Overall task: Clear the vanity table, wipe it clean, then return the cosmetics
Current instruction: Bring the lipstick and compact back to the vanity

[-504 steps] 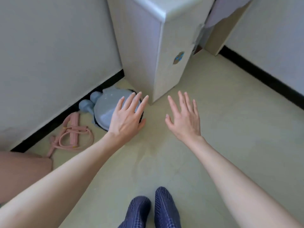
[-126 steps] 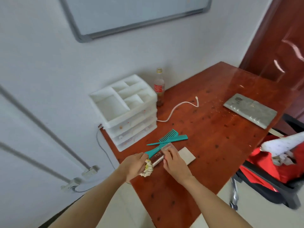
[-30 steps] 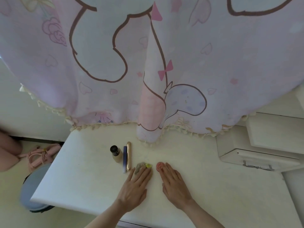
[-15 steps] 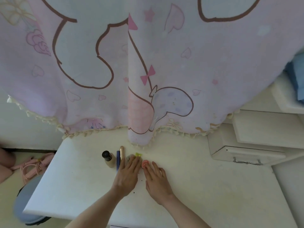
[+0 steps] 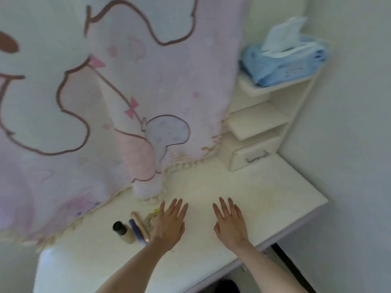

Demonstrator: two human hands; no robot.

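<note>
My left hand (image 5: pixel 170 224) and my right hand (image 5: pixel 230 223) hover flat over the white vanity table (image 5: pixel 264 199), fingers spread, holding nothing. Just left of my left hand lie a gold tube (image 5: pixel 140 225), a blue pencil-like stick (image 5: pixel 136 231) and a small beige foundation bottle with a black cap (image 5: pixel 123 232). A crumpled greyish item with a yellow bit (image 5: pixel 151 217) sits partly under my left hand's edge. The small red item seen earlier is out of sight.
A pink cartoon-print curtain (image 5: pixel 105 102) hangs down onto the table's back. At the right stands a white shelf unit with a drawer (image 5: pixel 254 153), and a blue tissue pack (image 5: pixel 285 62) lies on its top shelf. A wall closes the right side.
The view has swung to the right. My hands have drawn apart, the right one moving right away from the cosmetics, and the small red item is no longer visible.
</note>
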